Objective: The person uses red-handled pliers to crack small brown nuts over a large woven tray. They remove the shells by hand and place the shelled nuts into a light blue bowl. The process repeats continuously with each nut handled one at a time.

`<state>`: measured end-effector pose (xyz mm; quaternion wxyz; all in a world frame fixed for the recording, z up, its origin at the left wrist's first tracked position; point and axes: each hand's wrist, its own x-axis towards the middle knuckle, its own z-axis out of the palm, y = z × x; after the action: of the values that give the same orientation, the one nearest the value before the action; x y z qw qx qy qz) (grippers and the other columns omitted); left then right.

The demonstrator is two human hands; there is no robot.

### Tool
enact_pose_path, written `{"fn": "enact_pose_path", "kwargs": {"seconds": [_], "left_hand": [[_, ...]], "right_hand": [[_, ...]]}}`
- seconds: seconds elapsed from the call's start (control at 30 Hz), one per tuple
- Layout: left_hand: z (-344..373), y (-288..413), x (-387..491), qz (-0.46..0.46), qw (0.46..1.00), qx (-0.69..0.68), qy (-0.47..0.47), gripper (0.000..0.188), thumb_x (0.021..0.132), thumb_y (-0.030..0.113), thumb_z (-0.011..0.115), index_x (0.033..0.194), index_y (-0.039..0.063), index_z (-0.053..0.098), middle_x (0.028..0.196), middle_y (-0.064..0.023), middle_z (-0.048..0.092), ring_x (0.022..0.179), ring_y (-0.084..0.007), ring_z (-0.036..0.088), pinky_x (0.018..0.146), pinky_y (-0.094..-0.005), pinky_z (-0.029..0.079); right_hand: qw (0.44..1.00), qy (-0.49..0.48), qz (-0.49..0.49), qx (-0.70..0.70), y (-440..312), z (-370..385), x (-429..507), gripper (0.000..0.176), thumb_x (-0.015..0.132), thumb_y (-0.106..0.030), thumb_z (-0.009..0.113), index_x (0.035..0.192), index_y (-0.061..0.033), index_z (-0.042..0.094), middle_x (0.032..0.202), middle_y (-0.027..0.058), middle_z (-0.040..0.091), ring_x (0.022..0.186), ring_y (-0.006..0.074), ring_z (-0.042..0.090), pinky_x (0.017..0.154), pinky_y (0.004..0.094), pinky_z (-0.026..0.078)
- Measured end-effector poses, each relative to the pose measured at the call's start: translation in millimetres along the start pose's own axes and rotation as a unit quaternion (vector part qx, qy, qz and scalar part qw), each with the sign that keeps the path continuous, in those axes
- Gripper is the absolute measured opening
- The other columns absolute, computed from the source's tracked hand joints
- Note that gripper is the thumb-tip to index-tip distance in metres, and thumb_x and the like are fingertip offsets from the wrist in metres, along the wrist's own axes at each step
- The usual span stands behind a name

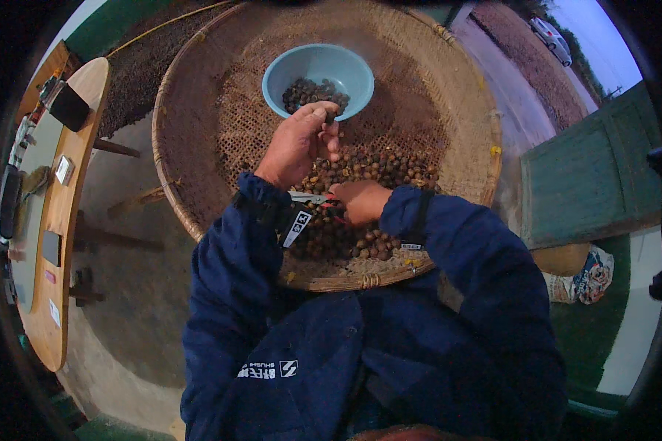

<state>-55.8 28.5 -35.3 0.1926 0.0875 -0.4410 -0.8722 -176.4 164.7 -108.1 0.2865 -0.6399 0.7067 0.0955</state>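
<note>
My left hand (303, 140) is raised at the near rim of a light-blue plastic bowl (356, 82), with a small dark nut-like piece (330, 117) pinched between thumb and fingertips. Dark brown pieces (309, 92) lie in the bowl. My right hand (361, 201), lower and to the right, grips red-handled scissors or shears (309, 197), whose metal blades point left; how far they are apart is unclear. Both hands are over a large round woven bamboo tray (474, 165). Many round brown nuts or dried fruits (375, 165) are spread around and beneath my right hand.
The tray's thick rim runs close to my body. A wooden table (83, 160) with a black box and small items stands at left. On the right are a green door or panel (590, 165) and a printed bag (593, 275). A car (551, 41) is outside, upper right.
</note>
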Motion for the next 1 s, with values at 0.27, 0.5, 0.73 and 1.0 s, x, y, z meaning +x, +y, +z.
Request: {"fn": "enact_pose_path", "kwargs": {"seconds": [0.27,0.5,0.73,1.0], "left_hand": [[0.7,3.1,-1.2,0.005,0.999,-0.022,-0.034,0.038,0.099,0.035,0.055,0.113,0.0,0.053,0.079,-0.003,0.049,0.064,-0.0144,0.053,0.059,-0.032,0.051],[3.9,9.5,-6.6,0.007,0.999,-0.04,0.007,0.047,0.102,0.049,0.042,0.098,0.003,0.052,0.07,-0.0031,0.05,0.053,-0.0159,0.049,0.049,-0.0314,0.046],[11.5,-3.9,-4.4,0.109,0.987,0.103,0.063,0.047,0.103,0.05,0.037,0.093,0.006,0.049,0.068,-0.0039,0.046,0.053,-0.0175,0.048,0.048,-0.0323,0.045],[2.0,-8.5,-2.0,0.198,0.965,0.16,0.059,0.049,0.103,0.049,0.036,0.093,0.004,0.05,0.069,-0.0056,0.05,0.053,-0.0173,0.052,0.049,-0.031,0.047]], "right_hand": [[0.984,0.026,-0.01,0.175,25.9,-16.8,-12.2,0.041,0.078,-0.039,0.073,0.089,0.0014,0.07,0.096,0.0203,0.068,0.088,0.031,0.066,0.076,0.0418,0.052],[0.851,0.14,-0.05,0.504,46.1,-58.2,-89.4,0.054,0.084,-0.022,0.073,0.13,-0.0002,0.054,0.101,0.0071,0.067,0.091,0.015,0.063,0.08,0.0307,0.051],[0.829,0.316,-0.15,0.436,19.9,-71.7,-95.1,0.065,0.08,-0.012,0.077,0.136,-0.0035,0.044,0.117,0.0071,0.061,0.104,0.0141,0.059,0.091,0.0312,0.049],[0.855,0.331,-0.196,0.348,10.7,-76.4,-72.7,0.078,0.073,-0.012,0.084,0.137,-0.0067,0.041,0.123,0.0106,0.056,0.109,0.0198,0.059,0.095,0.0346,0.048]]}}
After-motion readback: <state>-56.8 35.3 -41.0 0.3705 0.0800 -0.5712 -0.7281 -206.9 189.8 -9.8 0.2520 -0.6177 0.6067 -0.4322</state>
